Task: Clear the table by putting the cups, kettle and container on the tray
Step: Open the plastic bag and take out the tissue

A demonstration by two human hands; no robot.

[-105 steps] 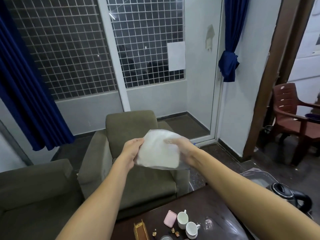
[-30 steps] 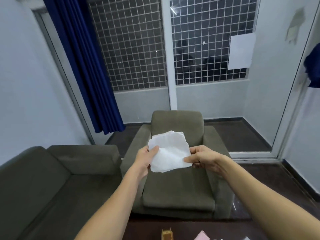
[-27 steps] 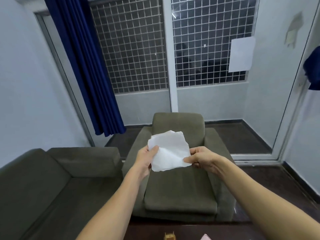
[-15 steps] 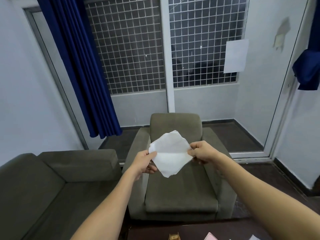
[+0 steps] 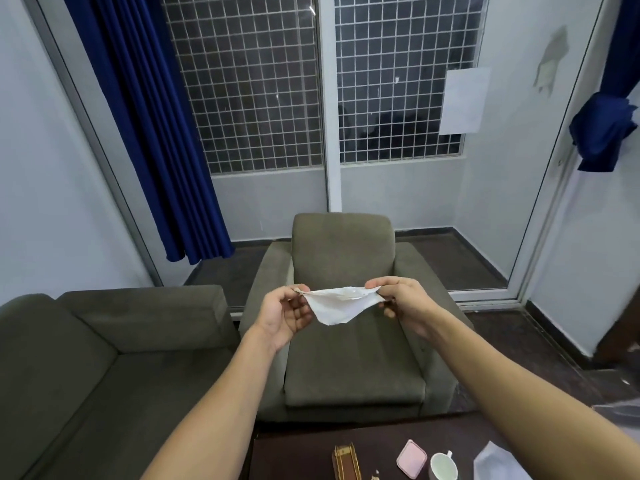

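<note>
Both my hands hold a white paper napkin point(image 5: 337, 304) stretched in the air above the armchair, folded so a point hangs down. My left hand point(image 5: 285, 315) pinches its left corner and my right hand point(image 5: 403, 303) pinches its right corner. Low in the view, the dark table point(image 5: 298, 455) carries a white cup point(image 5: 443, 466), a pink container point(image 5: 411, 459), a small wooden holder point(image 5: 345, 464) and another white tissue point(image 5: 495, 464) at the right. Kettle and tray are out of view.
An olive armchair point(image 5: 346, 327) stands just beyond the table, with an olive sofa point(image 5: 86, 358) to its left. Blue curtains point(image 5: 152, 126) hang beside the gridded window. A glass door is on the right.
The napkin, held flat and facing me before, is now folded over and stretched between my two hands. The view has tilted down, so the table's cup and pink container show again.
</note>
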